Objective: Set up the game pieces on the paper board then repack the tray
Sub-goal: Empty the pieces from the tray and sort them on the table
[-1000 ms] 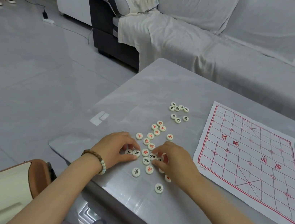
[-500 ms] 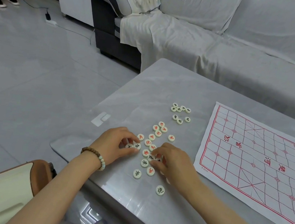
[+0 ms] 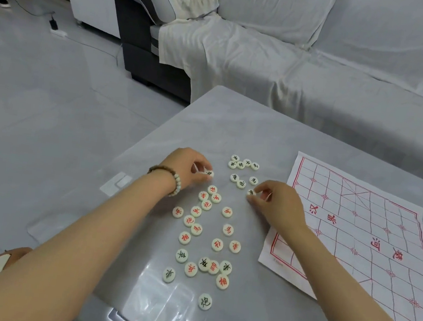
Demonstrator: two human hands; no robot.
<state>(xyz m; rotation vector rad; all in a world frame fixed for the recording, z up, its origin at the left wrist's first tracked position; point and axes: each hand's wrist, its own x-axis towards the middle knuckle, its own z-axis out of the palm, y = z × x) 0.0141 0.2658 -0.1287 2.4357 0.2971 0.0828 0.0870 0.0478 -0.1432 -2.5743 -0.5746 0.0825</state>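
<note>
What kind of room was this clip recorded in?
Probably a home living room: a sheet-draped sofa stands behind the grey table, where Chinese chess pieces lie beside a paper board.

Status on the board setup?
Left grip pinches one piece, right grip a second piece. Paper board shows no pieces; other pieces loose on table. Nothing blocking.

Your game pieces (image 3: 196, 229) are cream discs, some marked with red characters, others with black. Your paper board (image 3: 373, 237) is white with a red grid and red characters. The counter (image 3: 237, 126) is glossy mottled grey. Your bracelet (image 3: 167, 178) mixes brown and pale beads.
</note>
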